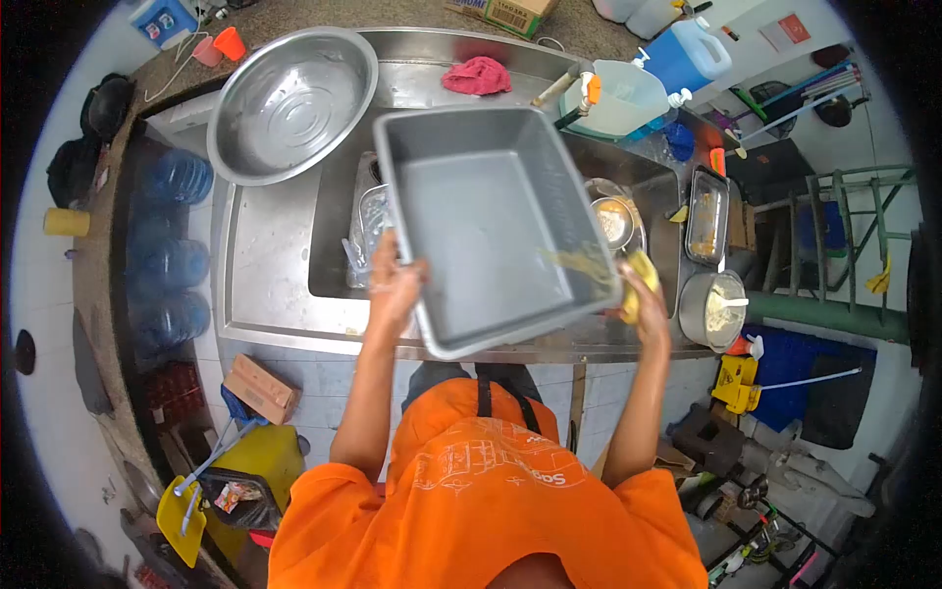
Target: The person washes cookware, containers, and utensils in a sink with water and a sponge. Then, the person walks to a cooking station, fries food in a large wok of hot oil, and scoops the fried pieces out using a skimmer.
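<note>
A grey rectangular plastic tub [476, 231] is held up tilted over the steel sink [319, 231], its open side facing me. My left hand [392, 290] grips the tub's left rim. At the lower right corner of the tub, my right hand [648, 309] is closed around a yellow sponge [643, 270]. That hand touches or nearly touches the rim; I cannot tell which. Yellowish streaks, partly blurred, show on the tub's right inner wall. Behind the tub, dishes in the basin are partly hidden, among them a metal bowl [613, 221].
A large steel basin [339, 83] rests at the back left, near a red cloth [477, 76]. Along the right edge stand a baking pan [706, 216] and a pot [699, 304] with pale contents. Soap jugs [677, 59] are at the back right. A yellow bin [270, 461] stands on the floor.
</note>
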A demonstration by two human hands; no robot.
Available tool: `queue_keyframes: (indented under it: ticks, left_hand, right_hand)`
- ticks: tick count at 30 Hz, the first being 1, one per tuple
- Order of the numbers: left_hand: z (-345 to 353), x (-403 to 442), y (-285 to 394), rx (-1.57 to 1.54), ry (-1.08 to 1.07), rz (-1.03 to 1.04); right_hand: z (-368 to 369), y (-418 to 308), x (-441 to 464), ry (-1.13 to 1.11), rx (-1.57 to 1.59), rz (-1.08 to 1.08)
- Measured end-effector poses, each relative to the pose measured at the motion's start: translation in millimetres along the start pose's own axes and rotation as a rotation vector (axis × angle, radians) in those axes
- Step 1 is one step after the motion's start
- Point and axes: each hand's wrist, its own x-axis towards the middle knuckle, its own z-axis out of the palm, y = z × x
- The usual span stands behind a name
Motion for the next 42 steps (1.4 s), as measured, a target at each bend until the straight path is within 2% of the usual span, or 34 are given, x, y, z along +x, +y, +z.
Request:
queue_keyframes:
  ticks: [1,4,6,7,8,9,11,13,14,17,18,22,25,28,31,34,35,38,41,42]
  left_hand:
    - [-15.7,4.3,12.4,0.030,-0.034,0.011]
    - [-38.7,18.8,32.8,0.089,-0.054,0.107]
    - [-40.1,25.2,44.5,0.179,0.018,0.126]
    - [-41.5,29.4,46.2,0.218,0.024,0.156]
    - [-42.3,33.8,46.8,0.256,0.030,0.185]
    - [-42.4,36.5,48.2,0.298,0.034,0.211]
    - [-30.2,34.5,63.8,0.448,0.116,0.313]
    - [-25.5,37.8,60.5,0.667,0.197,0.414]
    - [-19.6,40.6,58.8,0.578,0.158,0.452]
    - [2.5,47.5,60.9,0.807,0.260,0.362]
    - [4.3,51.9,54.7,0.896,0.284,0.441]
    - [2.7,47.8,50.5,0.938,0.401,0.567]
    - [11.0,40.0,73.7,0.980,0.374,0.319]
    - [16.8,48.7,70.9,0.884,0.421,0.336]
    - [20.7,47.4,78.1,1.003,0.415,0.341]
    - [20.4,31.5,77.4,0.973,0.436,0.469]
    - [20.3,31.1,75.1,1.018,0.431,0.480]
    - [16.3,46.0,51.3,1.128,0.448,0.553]
    - [32.3,62.0,54.9,1.037,0.385,0.400]
    - [38.8,69.7,49.2,0.998,0.441,0.618]
  right_hand:
    - [4.5,23.3,40.3,-0.146,0.050,-0.016]
    - [87.8,53.8,130.4,-0.093,-0.111,-0.029]
    - [140.9,57.5,182.6,-0.296,0.105,0.126]
    - [169.8,74.3,226.6,-0.255,0.127,0.162]
    - [196.6,76.3,250.5,-0.249,0.234,0.072]
    - [217.4,72.0,271.3,-0.201,0.241,0.138]
    - [252.0,83.0,311.6,-0.206,0.314,0.046]
    - [262.7,69.8,308.8,-0.254,0.503,0.001]
    - [261.0,55.4,294.7,-0.256,0.399,0.037]
    - [258.7,47.4,283.2,-0.262,0.396,0.063]
    - [256.7,43.0,279.2,-0.213,0.346,0.044]
    - [260.7,39.6,297.6,-0.176,0.232,-0.060]
    - [251.4,51.7,286.4,-0.098,0.187,-0.114]
    - [242.8,73.1,275.7,-0.089,0.217,-0.147]
    - [241.0,66.2,275.9,-0.054,0.210,-0.131]
    - [252.2,71.5,311.4,0.038,0.105,-0.424]
    - [259.4,92.9,334.0,0.086,0.045,-0.684]
    - [248.7,56.1,285.4,-0.167,0.222,-0.237]
    - [251.8,38.9,251.1,-0.168,0.264,-0.121]
    - [250.2,37.2,244.9,-0.185,0.275,-0.149]
